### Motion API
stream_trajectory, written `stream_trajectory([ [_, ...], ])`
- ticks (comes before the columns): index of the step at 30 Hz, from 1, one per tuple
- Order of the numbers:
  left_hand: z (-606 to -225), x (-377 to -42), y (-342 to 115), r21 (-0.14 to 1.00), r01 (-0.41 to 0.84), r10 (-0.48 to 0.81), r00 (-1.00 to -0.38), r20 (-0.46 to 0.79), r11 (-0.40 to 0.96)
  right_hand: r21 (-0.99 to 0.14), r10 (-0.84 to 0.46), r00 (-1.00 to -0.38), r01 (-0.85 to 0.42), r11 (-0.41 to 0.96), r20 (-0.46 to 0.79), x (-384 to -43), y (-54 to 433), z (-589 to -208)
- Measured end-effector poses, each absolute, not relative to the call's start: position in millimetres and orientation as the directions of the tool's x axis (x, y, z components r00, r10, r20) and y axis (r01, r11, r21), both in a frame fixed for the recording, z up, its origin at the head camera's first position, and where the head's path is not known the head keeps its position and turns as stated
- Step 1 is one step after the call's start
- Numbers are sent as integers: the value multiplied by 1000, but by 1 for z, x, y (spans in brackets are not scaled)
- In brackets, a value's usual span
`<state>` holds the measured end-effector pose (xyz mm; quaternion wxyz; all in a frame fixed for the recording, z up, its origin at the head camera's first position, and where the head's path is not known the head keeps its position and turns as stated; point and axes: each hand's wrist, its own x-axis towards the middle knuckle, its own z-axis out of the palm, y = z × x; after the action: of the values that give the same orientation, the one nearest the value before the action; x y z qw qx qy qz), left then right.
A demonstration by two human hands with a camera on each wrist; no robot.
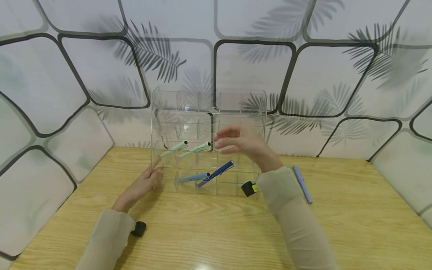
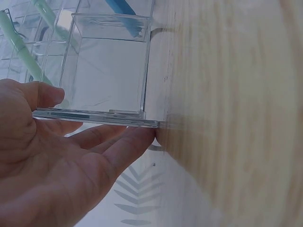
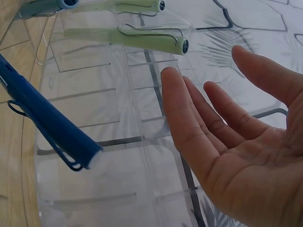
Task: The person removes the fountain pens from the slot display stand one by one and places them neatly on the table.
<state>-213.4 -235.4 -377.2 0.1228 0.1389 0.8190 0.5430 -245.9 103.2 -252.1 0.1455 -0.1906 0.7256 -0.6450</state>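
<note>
A clear tiered rack (image 1: 209,111) with several compartments stands on the table. My left hand (image 1: 136,190) grips its left side panel, thumb inside and fingers outside, as the left wrist view shows. Two light green pens (image 1: 174,149) (image 1: 196,149) lean in one tier, caps up. Below them, a light blue pen (image 1: 194,177) and a dark blue pen (image 1: 216,173) slant out of the bottom tier. Before the upper right part of the rack is my right hand (image 1: 244,141), fingers spread and holding nothing, just beside the cap of the nearer green pen (image 3: 151,40).
A periwinkle pen (image 1: 302,184) lies on the wooden table (image 1: 202,228) to the right of the rack. Patterned cloth walls (image 1: 253,67) rise behind and at both sides. Black wrist cameras (image 1: 138,228) sit at both sleeves.
</note>
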Motion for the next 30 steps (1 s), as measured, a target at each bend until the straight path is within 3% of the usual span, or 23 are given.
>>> stream_trajectory([
  [16,-373,-213,-236,915,113,358,-933,-37,387,-982,-507,-862,-96,161,1,-249,83,-258],
  [30,-375,-213,-235,912,104,345,-938,-43,397,-989,-508,-861,-50,140,-28,-252,63,-264],
])
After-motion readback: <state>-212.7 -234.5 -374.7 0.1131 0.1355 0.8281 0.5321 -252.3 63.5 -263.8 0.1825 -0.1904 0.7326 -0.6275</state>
